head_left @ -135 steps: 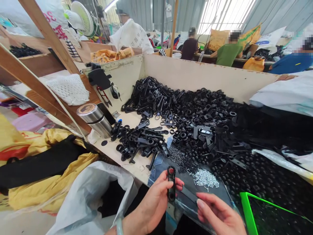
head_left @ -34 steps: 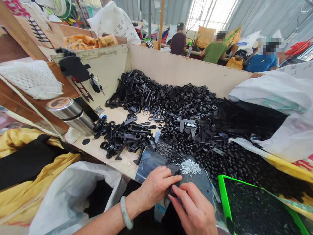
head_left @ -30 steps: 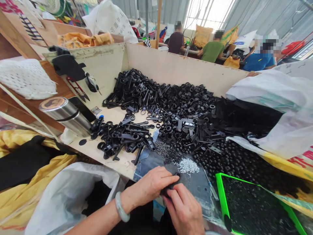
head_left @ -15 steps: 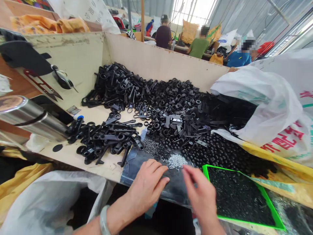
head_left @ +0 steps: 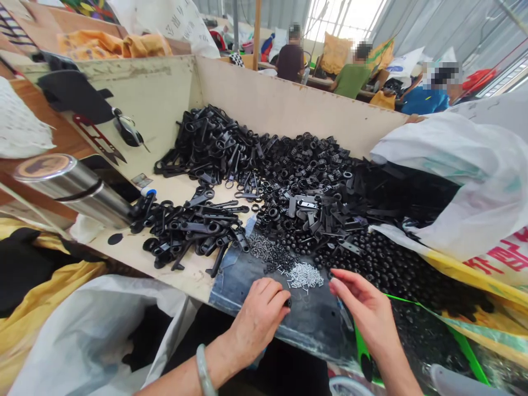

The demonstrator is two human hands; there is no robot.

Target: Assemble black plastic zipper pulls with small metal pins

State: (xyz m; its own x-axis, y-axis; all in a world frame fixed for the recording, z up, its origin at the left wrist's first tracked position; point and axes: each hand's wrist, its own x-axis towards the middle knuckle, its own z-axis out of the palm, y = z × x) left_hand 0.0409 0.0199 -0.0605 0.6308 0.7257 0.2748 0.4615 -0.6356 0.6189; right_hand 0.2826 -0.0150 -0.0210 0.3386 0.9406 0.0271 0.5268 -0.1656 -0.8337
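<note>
My left hand (head_left: 259, 314) rests on a dark mat (head_left: 313, 319) at the near edge of the bench. Its fingers are curled and pinch a small black part (head_left: 287, 302) that only shows at the fingertips. My right hand (head_left: 365, 311) hovers to its right with fingers apart and nothing in them, fingertips beside a heap of round black beads (head_left: 383, 267). A small pile of white pins (head_left: 305, 275) lies between the hands, and tiny dark springs (head_left: 268, 253) lie just behind it. Black plastic levers (head_left: 193, 231) lie in a heap to the left.
Large heaps of black rings and levers (head_left: 289, 170) fill the wooden bin (head_left: 289, 110). A steel flask (head_left: 74, 187) lies at the left, a green tray (head_left: 462, 346) at the right, and a white sack (head_left: 454, 170) behind it. A white bag (head_left: 103, 335) hangs below. Three people sit at the back.
A second ago both hands were pressed together on a black part. My right hand has let go and moved right toward the beads; my left hand stays on the mat.
</note>
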